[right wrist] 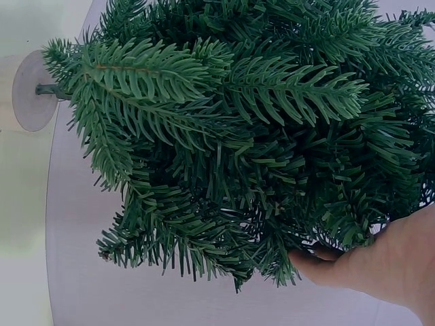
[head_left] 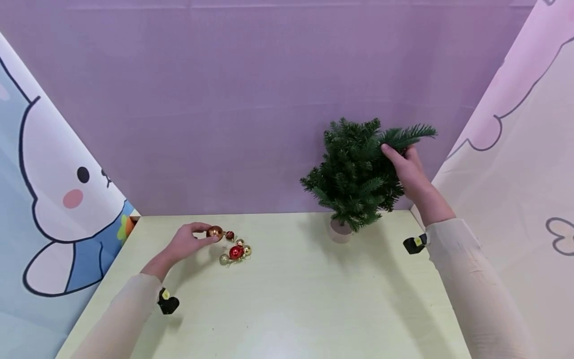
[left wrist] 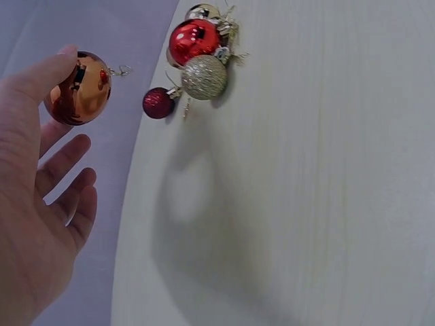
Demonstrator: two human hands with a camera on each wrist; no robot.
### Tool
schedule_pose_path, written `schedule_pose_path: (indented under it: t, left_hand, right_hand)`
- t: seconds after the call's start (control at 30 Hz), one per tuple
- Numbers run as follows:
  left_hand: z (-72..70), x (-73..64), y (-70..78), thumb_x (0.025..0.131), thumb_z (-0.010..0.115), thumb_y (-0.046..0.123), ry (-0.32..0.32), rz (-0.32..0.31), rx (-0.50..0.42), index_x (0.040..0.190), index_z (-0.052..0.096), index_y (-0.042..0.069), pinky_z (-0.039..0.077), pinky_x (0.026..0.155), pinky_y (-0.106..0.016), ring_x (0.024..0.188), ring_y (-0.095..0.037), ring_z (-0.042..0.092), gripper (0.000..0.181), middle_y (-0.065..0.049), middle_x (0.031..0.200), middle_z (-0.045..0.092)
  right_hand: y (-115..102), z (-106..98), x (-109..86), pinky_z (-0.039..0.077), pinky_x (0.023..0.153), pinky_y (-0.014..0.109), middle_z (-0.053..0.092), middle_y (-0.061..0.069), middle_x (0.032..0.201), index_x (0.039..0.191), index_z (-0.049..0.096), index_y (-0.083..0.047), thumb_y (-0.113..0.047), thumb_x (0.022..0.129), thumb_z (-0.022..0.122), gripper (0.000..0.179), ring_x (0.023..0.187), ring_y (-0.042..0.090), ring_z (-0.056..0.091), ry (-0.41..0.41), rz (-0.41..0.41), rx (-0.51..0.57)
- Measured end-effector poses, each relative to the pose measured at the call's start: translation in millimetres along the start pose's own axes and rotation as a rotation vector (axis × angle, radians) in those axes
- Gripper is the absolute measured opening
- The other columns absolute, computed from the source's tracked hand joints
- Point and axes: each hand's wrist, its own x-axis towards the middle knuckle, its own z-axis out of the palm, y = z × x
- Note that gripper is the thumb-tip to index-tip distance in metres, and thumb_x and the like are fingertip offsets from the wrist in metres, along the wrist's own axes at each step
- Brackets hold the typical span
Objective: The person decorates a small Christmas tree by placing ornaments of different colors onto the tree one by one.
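Observation:
My left hand (head_left: 186, 243) pinches a shiny copper Christmas bauble (left wrist: 90, 88) between thumb and fingertips, raised off the table; its other fingers are loosely bent. Close by on the table lies a cluster of small baubles: a red one (left wrist: 194, 41), a glittery gold one (left wrist: 204, 77) and a dark red one (left wrist: 158, 103), with shiny gold ones (head_left: 247, 250) beside them. On the right stands a small green artificial Christmas tree (head_left: 354, 174) in a pale round base (head_left: 339, 232). My right hand (head_left: 410, 172) holds a branch at the tree's upper right side, its fingers partly hidden by needles.
A pale wooden table (head_left: 287, 299) runs back to a purple cloth wall (head_left: 224, 109). Printed cloth panels close in both sides, a cartoon one (head_left: 67, 199) on the left and a pale one (head_left: 515, 199) on the right.

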Motion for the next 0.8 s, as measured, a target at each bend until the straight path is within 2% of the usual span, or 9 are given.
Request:
schedule_pose_path:
  t: [0.33, 0.6, 0.8]
  left_hand:
    - [-6.0, 2.0, 25.4, 0.082, 0.077, 0.045, 0.084, 0.065, 0.021, 0.12, 0.064, 0.001, 0.045, 0.09, -0.052, 0.111, -0.035, 0.056, 0.06, -0.016, 0.117, 0.065]
    - [-3.4, 2.4, 50.2, 0.083, 0.076, 0.045, 0.086, 0.084, -0.046, 0.121, 0.065, 0.006, 0.046, 0.087, -0.047, 0.108, -0.029, 0.059, 0.055, -0.012, 0.116, 0.066]
    - [-3.6, 2.7, 81.0, 0.083, 0.076, 0.043, 0.072, 0.116, -0.107, 0.121, 0.064, 0.007, 0.047, 0.086, -0.046, 0.107, -0.029, 0.059, 0.054, -0.01, 0.116, 0.066]
  right_hand:
    - [-2, -2, -1.9, 0.014, 0.114, 0.046, 0.019, 0.014, 0.151, 0.139, 0.023, -0.013, -0.054, 0.092, 0.057, 0.071, 0.139, 0.028, 0.019, -0.027, 0.003, -0.02]
    - [0, -3, -5.3, 0.019, 0.111, 0.047, 0.022, 0.011, 0.141, 0.132, 0.024, -0.013, -0.054, 0.092, 0.057, 0.066, 0.134, 0.027, 0.023, -0.046, 0.016, -0.023]
    - [-1, -1, -7.4, 0.023, 0.108, 0.045, 0.026, 0.01, 0.136, 0.132, 0.025, -0.01, -0.053, 0.092, 0.059, 0.067, 0.129, 0.026, 0.027, -0.026, -0.007, -0.016]
